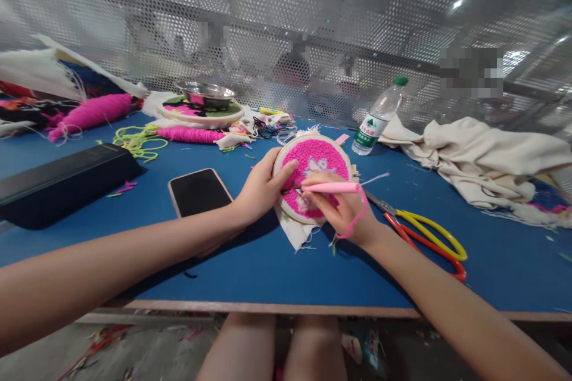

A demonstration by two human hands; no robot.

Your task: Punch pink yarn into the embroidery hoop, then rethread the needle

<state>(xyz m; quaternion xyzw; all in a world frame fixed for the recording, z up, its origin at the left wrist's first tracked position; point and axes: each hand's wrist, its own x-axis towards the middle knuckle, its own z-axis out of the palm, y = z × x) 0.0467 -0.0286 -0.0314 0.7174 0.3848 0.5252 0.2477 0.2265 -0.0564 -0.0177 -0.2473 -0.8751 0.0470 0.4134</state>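
Note:
My left hand grips the left rim of a round embroidery hoop, its thumb lying over the front. Bright pink looped yarn fills the cloth in the hoop, with a white and pale flower shape in the middle. In my right hand is a pink punch needle, pinched like a pen, its tip at the pink loops near my left thumb. Pink yarn trails from the tool's back end down past my wrist. A loose cloth corner hangs below the hoop.
Scissors with yellow and red handles lie right of my right hand. A phone and a black case are on the left. Farther back stand a bottle, pink yarn, another hoop under a metal bowl, and cream cloth.

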